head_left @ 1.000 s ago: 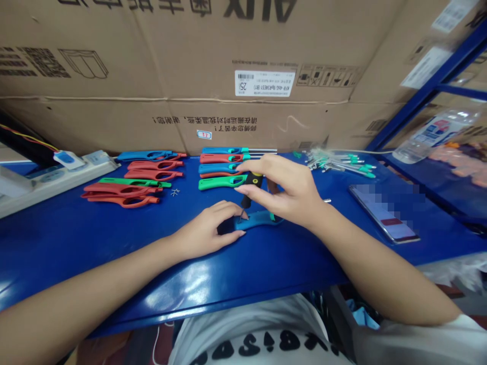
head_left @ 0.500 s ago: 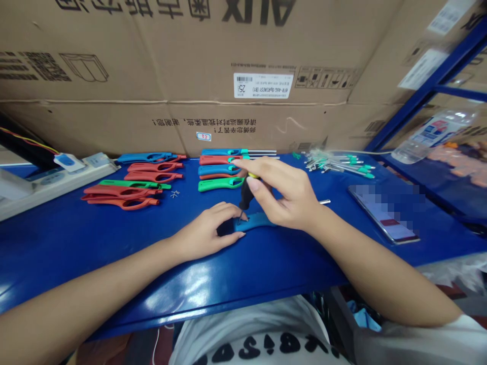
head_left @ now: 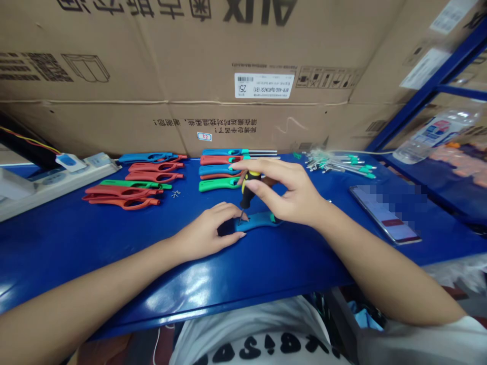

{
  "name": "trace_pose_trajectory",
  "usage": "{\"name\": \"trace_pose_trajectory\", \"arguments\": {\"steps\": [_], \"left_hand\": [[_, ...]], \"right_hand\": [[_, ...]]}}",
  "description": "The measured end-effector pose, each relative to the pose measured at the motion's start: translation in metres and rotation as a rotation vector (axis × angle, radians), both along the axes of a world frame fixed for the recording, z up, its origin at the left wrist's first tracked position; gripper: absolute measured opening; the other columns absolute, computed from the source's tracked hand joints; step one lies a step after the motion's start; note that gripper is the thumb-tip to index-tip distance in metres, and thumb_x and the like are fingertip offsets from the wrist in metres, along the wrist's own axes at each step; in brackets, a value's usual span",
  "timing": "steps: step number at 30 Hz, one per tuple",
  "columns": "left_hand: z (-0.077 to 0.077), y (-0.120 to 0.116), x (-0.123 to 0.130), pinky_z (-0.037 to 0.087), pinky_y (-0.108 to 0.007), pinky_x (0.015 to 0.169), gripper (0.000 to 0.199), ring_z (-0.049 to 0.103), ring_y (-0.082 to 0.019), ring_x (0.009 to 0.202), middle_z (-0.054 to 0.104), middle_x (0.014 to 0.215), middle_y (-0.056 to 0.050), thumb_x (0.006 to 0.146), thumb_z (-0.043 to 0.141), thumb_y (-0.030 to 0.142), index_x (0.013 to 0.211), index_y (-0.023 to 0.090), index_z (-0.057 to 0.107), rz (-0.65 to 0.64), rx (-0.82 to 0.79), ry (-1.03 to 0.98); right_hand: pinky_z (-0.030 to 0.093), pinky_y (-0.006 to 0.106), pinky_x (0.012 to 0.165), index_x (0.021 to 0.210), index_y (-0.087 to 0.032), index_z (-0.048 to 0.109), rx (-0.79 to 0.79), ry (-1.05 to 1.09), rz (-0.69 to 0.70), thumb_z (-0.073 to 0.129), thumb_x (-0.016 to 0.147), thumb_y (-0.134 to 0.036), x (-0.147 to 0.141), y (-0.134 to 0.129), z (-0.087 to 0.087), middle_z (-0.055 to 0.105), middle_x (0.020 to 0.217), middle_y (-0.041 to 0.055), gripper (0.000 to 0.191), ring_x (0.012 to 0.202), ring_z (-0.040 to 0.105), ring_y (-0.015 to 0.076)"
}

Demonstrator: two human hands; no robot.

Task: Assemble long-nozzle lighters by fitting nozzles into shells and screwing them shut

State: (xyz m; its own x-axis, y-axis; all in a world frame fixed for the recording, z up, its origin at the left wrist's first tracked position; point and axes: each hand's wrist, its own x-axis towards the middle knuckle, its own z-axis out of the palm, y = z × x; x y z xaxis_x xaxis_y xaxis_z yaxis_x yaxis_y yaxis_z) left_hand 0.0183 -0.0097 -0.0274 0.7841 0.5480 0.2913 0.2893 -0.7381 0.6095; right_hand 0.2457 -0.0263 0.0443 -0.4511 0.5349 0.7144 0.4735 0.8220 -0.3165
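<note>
My right hand [head_left: 283, 190] grips a small black and yellow screwdriver [head_left: 246, 196] between thumb and fingers. Its shaft points down, with the tip at the left end of a blue gas lighter [head_left: 256, 221] lying on the table. Thumb and fingers of my left hand [head_left: 211, 228] close on that same end of the lighter from either side, pinning it down. A green trigger shows near the lighter's middle, while the right hand hides much of the part beyond it.
Lighters with metal tubes [head_left: 220, 185] lie behind my hands. Coloured handle shells [head_left: 125, 203] and small screws [head_left: 175, 194] are at left, near a power strip [head_left: 57, 177]. Right are green-tipped tube parts [head_left: 338, 163], a phone [head_left: 384, 215] and a plastic bottle [head_left: 433, 132]. A cardboard box [head_left: 171, 66] stands behind.
My right hand's fingers have shifted on the screwdriver, lifting and opening slightly, so its yellow part and the lighter's green trigger show more. My left hand stays in place.
</note>
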Motion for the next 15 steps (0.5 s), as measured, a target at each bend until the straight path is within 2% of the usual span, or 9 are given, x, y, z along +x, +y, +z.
{"name": "trace_pose_trajectory", "arguments": {"steps": [2,4,6,8,10,12,13,15], "left_hand": [[0.0004,-0.0004,0.0003,0.050,-0.034,0.098,0.022,0.063,-0.020,0.109,0.067,0.112,-0.004,0.093,0.067,0.029,0.113,0.022,0.063,0.007,0.005,-0.001],[0.0007,-0.0006,0.0005,0.050,-0.034,0.097,0.021,0.064,-0.020,0.108,0.068,0.111,-0.004,0.093,0.067,0.029,0.113,0.022,0.063,0.011,0.008,-0.002],[0.0007,-0.0006,0.0006,0.051,-0.035,0.097,0.022,0.064,-0.020,0.107,0.068,0.111,-0.004,0.093,0.067,0.029,0.113,0.022,0.063,0.011,0.002,-0.001],[0.0002,-0.0004,0.0006,0.051,-0.036,0.097,0.022,0.064,-0.021,0.108,0.068,0.112,-0.005,0.093,0.066,0.030,0.114,0.022,0.063,0.007,-0.008,0.000],[-0.0004,-0.0001,0.0004,0.050,-0.037,0.099,0.022,0.063,-0.021,0.109,0.067,0.113,-0.005,0.093,0.066,0.030,0.114,0.022,0.063,0.002,-0.009,-0.004],[-0.0007,0.0001,0.0003,0.050,-0.037,0.100,0.022,0.063,-0.022,0.110,0.068,0.113,-0.005,0.093,0.066,0.030,0.113,0.022,0.062,0.002,-0.005,-0.012],[-0.0008,0.0001,0.0003,0.050,-0.038,0.100,0.022,0.063,-0.022,0.111,0.068,0.113,-0.005,0.093,0.066,0.030,0.113,0.022,0.062,0.002,-0.005,-0.013],[-0.0005,-0.0001,0.0002,0.051,-0.038,0.099,0.022,0.063,-0.022,0.110,0.068,0.114,-0.005,0.094,0.066,0.031,0.114,0.022,0.062,0.002,-0.009,-0.007]], "right_hand": [[0.058,0.029,0.077,0.119,-0.020,0.070,0.144,-0.012,-0.092,0.061,0.097,-0.038,-0.0001,0.0009,-0.0025,0.077,0.104,0.0061,0.029,0.088,0.073,0.0167],[0.058,0.030,0.082,0.118,-0.018,0.070,0.233,-0.018,-0.123,0.060,0.098,-0.035,-0.0011,0.0004,-0.0043,0.078,0.104,0.0084,0.028,0.095,0.073,0.0189],[0.057,0.033,0.090,0.128,-0.017,0.065,0.184,0.000,-0.070,0.048,0.102,-0.025,-0.0030,-0.0012,-0.0049,0.075,0.115,0.0090,0.032,0.105,0.071,0.0187],[0.056,0.034,0.094,0.135,-0.019,0.061,0.089,0.029,-0.006,0.042,0.103,-0.020,-0.0052,-0.0026,-0.0052,0.074,0.118,0.0071,0.037,0.104,0.070,0.0167],[0.056,0.032,0.090,0.130,-0.021,0.064,0.090,0.041,-0.005,0.050,0.102,-0.026,-0.0064,-0.0032,-0.0057,0.075,0.109,0.0047,0.032,0.094,0.071,0.0152],[0.057,0.030,0.085,0.122,-0.021,0.069,0.173,0.020,-0.061,0.060,0.098,-0.034,-0.0064,-0.0033,-0.0062,0.075,0.102,0.0043,0.029,0.088,0.070,0.0156],[0.056,0.030,0.084,0.123,-0.020,0.068,0.197,-0.006,-0.079,0.061,0.097,-0.035,-0.0062,-0.0034,-0.0061,0.075,0.105,0.0054,0.030,0.091,0.070,0.0168],[0.056,0.030,0.086,0.134,-0.018,0.061,0.148,-0.058,-0.060,0.051,0.102,-0.030,-0.0063,-0.0037,-0.0053,0.072,0.119,0.0083,0.035,0.107,0.068,0.0185]]}}
